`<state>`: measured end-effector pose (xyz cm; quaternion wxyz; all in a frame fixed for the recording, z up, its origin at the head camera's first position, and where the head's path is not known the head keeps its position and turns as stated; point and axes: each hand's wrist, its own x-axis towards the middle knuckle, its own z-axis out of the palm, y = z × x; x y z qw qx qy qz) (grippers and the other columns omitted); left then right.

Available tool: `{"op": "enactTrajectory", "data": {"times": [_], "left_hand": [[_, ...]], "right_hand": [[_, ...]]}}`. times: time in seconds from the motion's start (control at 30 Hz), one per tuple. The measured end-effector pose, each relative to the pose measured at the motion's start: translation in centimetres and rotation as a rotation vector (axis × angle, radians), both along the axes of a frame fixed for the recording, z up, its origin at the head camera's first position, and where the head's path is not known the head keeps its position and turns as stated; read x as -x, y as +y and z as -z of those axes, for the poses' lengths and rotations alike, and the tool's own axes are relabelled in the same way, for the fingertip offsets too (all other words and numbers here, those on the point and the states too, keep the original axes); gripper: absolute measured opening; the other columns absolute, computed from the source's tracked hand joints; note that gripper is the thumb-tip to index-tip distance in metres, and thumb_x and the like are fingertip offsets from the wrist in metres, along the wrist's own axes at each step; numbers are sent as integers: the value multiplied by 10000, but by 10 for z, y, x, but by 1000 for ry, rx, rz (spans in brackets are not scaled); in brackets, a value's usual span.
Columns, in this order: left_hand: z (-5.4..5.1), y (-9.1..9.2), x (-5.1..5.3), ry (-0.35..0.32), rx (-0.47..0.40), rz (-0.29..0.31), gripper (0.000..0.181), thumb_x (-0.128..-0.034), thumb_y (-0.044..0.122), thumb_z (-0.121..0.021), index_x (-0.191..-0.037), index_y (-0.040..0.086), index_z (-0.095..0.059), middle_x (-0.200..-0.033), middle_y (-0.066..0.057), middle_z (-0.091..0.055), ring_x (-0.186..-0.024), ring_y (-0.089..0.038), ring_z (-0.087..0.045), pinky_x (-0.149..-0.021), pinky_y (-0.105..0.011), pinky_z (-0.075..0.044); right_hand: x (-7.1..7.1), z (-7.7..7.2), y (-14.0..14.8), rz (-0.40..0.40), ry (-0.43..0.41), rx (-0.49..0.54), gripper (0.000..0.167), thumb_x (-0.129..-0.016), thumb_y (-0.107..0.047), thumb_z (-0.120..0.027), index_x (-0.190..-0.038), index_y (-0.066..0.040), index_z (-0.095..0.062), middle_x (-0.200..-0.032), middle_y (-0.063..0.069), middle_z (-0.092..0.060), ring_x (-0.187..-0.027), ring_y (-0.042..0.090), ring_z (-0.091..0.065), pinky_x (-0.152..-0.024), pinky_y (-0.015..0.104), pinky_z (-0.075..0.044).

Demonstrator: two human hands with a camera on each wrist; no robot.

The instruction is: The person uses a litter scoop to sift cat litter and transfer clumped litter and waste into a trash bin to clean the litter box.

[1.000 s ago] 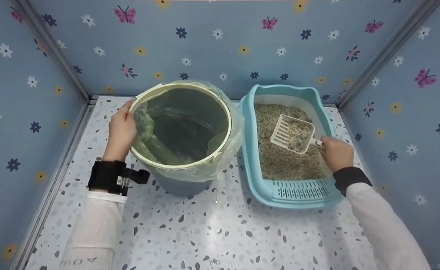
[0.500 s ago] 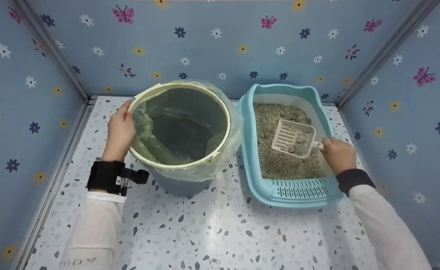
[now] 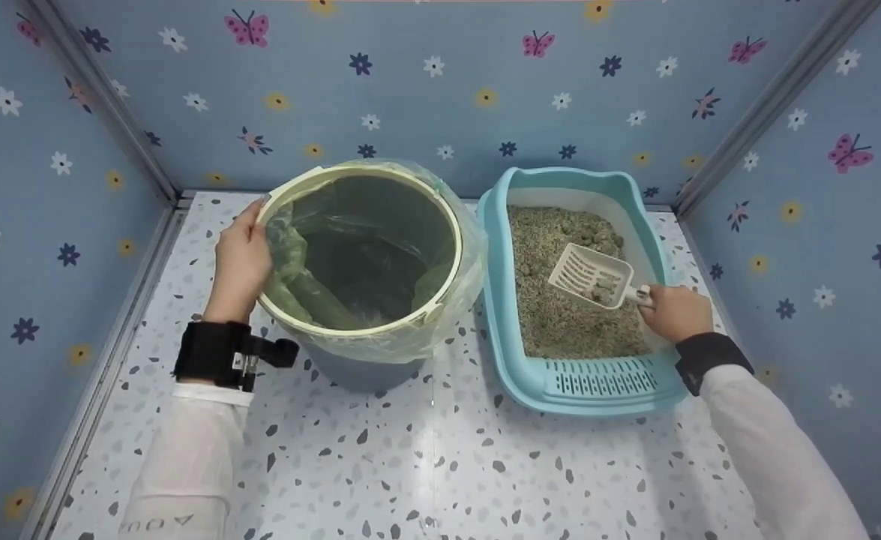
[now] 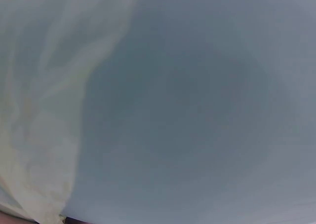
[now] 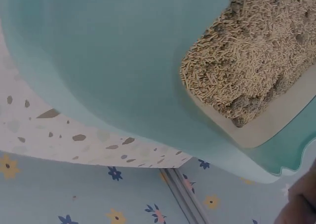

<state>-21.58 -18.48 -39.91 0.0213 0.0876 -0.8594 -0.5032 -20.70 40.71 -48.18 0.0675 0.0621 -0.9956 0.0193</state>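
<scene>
Loose litter (image 3: 579,334) has sifted from the litter scoop (image 3: 588,271), apparently leaving only clumps (image 3: 603,289); the right hand (image 3: 678,313) wraps the scoop's handle (image 3: 641,296), the left hand (image 3: 242,259) grips the bin's rim (image 3: 365,332).

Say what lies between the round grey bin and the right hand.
In the head view: the blue plastic tray's left wall, brown litter and the white slotted scoop.

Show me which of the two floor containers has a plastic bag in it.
The round bin: a thin greenish bag lines it and hangs outside its pale yellow rim. The blue tray beside it shows no bag and holds litter.
</scene>
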Motion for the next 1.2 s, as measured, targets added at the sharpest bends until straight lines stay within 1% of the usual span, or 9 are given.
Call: {"op": "enactTrajectory", "data": {"times": [0.07, 0.17, 0.27, 0.4, 0.53, 0.73, 0.9, 1.03, 1.2], "left_hand": [[0, 0, 0, 2, 2, 0, 473, -1045, 176, -208, -1517, 138, -203, -1528, -131, -279, -618, -125, -402, -512, -212, -345], [0, 0, 0, 5, -3, 6, 473, -1046, 171, -192, -1518, 126, -190, -1538, -137, -249, -916, -216, -543, -594, -244, -363], [0, 0, 0, 1, -25, 9, 477, -1046, 167, -174, -1520, 118, -171, -1550, -134, -213, -1301, -276, -386, -718, -315, -370], [1, 1, 1, 7, -39, 12, 478, -1043, 155, -174, -1518, 101, -170, -1551, -143, -203, -1393, -295, -262, -959, -395, -380], [2, 0, 1, 16, -40, 12, 477, -1042, 150, -184, -1516, 95, -179, -1548, -151, -209, -1399, -300, -244, -1087, -434, -304], [2, -1, 2, 19, -41, 11, 478, -1041, 148, -186, -1516, 101, -180, -1547, -141, -213, -1400, -288, -244, -1077, -425, -311], [2, 0, 2, 22, -50, 15, 477, -1041, 149, -192, -1515, 97, -181, -1549, -135, -211, -1407, -277, -226, -1096, -418, -291], [2, 0, 2, 25, -49, 14, 478, -1040, 144, -192, -1515, 98, -179, -1550, -134, -210, -1408, -276, -226, -1084, -411, -298], [3, -1, 1, 23, -34, 17, 478, -1044, 153, -182, -1519, 112, -170, -1552, -130, -209, -1381, -287, -286, -924, -378, -374]], "right_hand": [[1, -6, -2, 35, -142, 39, 239, -875, -213, -563, -824, 12, -629, -574, 117, -522, -469, 251, -457, -411, 402, -343], [2, -13, -5, 71, -315, 105, 237, -879, -218, -521, -780, -15, -589, -572, 48, -455, -486, 197, -408, -433, 331, -301], [4, -18, -7, 72, -419, 151, 229, -881, -218, -507, -756, -36, -567, -574, 8, -416, -492, 164, -384, -442, 300, -292], [6, -22, -8, 55, -467, 162, 239, -881, -228, -514, -755, -34, -573, -578, -3, -421, -495, 156, -388, -444, 294, -303], [7, -24, -7, 52, -460, 156, 252, -876, -235, -521, -766, -23, -602, -590, 10, -452, -507, 170, -402, -449, 300, -312], [7, -28, -4, 64, -403, 129, 252, -882, -231, -506, -762, -22, -581, -622, 46, -487, -535, 198, -433, -468, 309, -321], [6, -35, -3, 46, -293, 100, 270, -873, -216, -513, -649, -65, -514, -570, 33, -441, -502, 197, -409, -452, 305, -293], [6, -48, -5, 3, -192, 68, 311, -870, -221, -530, -592, -104, -454, -541, 18, -411, -486, 194, -390, -441, 305, -276], [11, -73, -15, -58, -105, 35, 363, -881, -223, -537, -564, -137, -382, -503, -3, -346, -449, 186, -368, -433, 301, -257]]}}
